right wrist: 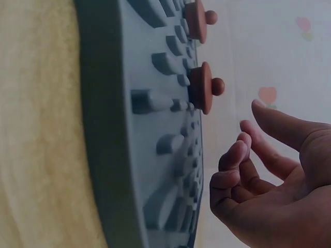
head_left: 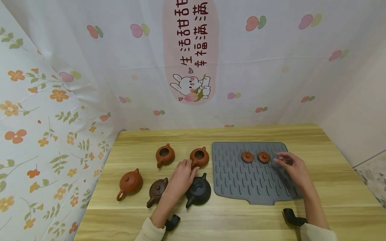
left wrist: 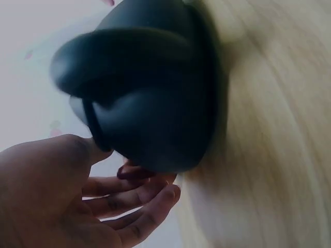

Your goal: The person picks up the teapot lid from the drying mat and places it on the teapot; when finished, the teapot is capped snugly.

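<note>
In the head view my left hand [head_left: 180, 177] has thumb and fingers around the handle of a lidless orange-brown teapot [head_left: 205, 160]. A black teapot [head_left: 199, 191] stands close below that hand and fills much of the left wrist view, hiding most of the grip; a reddish-brown bit shows at the fingertips. My right hand [head_left: 291, 165] hovers over the right side of a grey ridged mat [head_left: 238, 184], holding nothing, fingers loosely bent. Just left of it lies a round orange-brown lid [head_left: 264, 157], knob up. A second lid [head_left: 247, 156] lies beside that one.
Another lidless orange-brown teapot [head_left: 170, 157] stands at the back left. A lidded orange-brown teapot [head_left: 131, 182] sits at far left, and a dark brown one [head_left: 156, 190] is partly behind my left forearm. A patterned white curtain [head_left: 144, 73] hangs behind the wooden table [head_left: 235, 221].
</note>
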### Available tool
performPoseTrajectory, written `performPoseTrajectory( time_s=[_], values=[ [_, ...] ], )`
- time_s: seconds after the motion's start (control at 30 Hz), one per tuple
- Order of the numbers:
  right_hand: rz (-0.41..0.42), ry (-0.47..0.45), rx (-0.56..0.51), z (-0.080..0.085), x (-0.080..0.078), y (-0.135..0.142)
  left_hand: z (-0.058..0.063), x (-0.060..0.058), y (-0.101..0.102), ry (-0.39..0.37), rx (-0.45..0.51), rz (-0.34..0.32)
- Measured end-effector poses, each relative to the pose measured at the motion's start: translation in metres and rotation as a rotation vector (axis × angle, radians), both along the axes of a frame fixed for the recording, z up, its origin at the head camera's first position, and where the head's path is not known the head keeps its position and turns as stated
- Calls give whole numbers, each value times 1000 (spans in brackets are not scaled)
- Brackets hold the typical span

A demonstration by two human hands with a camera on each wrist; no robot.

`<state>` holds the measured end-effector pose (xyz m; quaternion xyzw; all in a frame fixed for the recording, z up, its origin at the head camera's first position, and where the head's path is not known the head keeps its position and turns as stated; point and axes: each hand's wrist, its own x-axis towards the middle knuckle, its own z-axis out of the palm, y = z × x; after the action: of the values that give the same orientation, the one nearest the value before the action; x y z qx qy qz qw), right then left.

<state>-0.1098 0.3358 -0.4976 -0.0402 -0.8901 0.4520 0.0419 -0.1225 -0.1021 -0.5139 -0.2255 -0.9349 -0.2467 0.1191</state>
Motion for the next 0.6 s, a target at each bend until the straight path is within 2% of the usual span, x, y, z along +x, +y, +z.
performPoseTrajectory(
  time_s=[0.07,0.1,0.13,0.23,0.33,0.4,0.53,0.6],
  values=[
    [14,-13,11,-2,-4,-3,2,1,2,15,0,8],
    [23,-18,14,-3,-6,-4,9,4,3,6,12,10],
    [34,-23,16,-4,-7,-6,10,4,3,15,10,14],
    [55,-33,11,-7,-11,-9,0,1,2,38,-10,27],
    [64,-35,6,-9,-13,-11,-16,-4,0,43,-10,41],
    [62,-35,3,-10,-14,-13,-24,-8,0,15,16,51],
    [67,-34,-3,-10,-18,-15,-53,-22,0,24,10,85],
    [75,-28,-8,-10,-19,-17,-60,-25,0,38,12,95]
  ],
)
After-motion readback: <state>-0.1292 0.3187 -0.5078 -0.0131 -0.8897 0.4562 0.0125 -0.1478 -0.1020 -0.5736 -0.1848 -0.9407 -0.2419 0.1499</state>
